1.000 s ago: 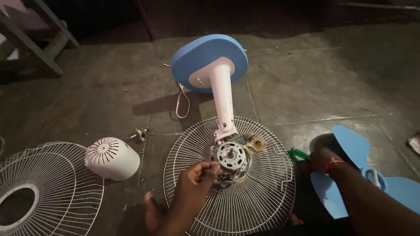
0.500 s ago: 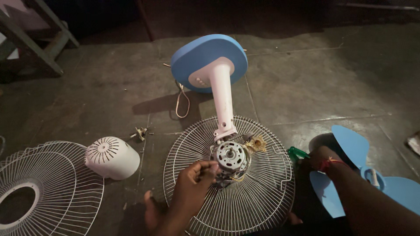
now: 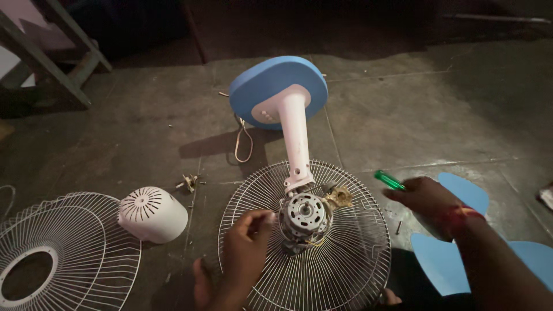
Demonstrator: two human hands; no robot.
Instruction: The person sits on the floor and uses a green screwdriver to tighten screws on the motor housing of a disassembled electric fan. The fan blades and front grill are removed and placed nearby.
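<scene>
Fan's lying in pieces on the concrete floor (image 3: pixel 403 115); the blue round base (image 3: pixel 276 92) is tipped up on edge w/ the white neck (image 3: pixel 296 147) running down toward the camera, into the back grille (image 3: pixel 340 270), which is lying flat like a shallow wire dish. Sitting inside that grille: the bare motor (image 3: pixel 303 214), right at the centre, plus a small brass-coloured part (image 3: pixel 340 197) touching its right side w/ thin wires trailing around it.

Left hand (image 3: pixel 245 253) is resting over the grille just beside the motor's left side; fingers are curled in, tips pinched together close to the motor casing; can't tell if they're actually gripping anything, too dark and small. Right hand (image 3: pixel 429 201) is hovering at the grille's right rim, fingers clenched around a green-handled screwdriver (image 3: pixel 390 181); only the green handle is poking out toward the motor, the tip isn't showing.

Other bits lying around: the white motor cover (image 3: pixel 152 214) is sitting on its side left of the grille, w/ its vented end facing up, touching the front grille (image 3: pixel 63 253), which is lying flat at the far left; a small metal fitting (image 3: pixel 188 183) is lying on the floor above the cover; the blue blades (image 3: pixel 455 253) are lying under the right forearm; a loop of cord (image 3: pixel 245 144) is trailing from the base.
</scene>
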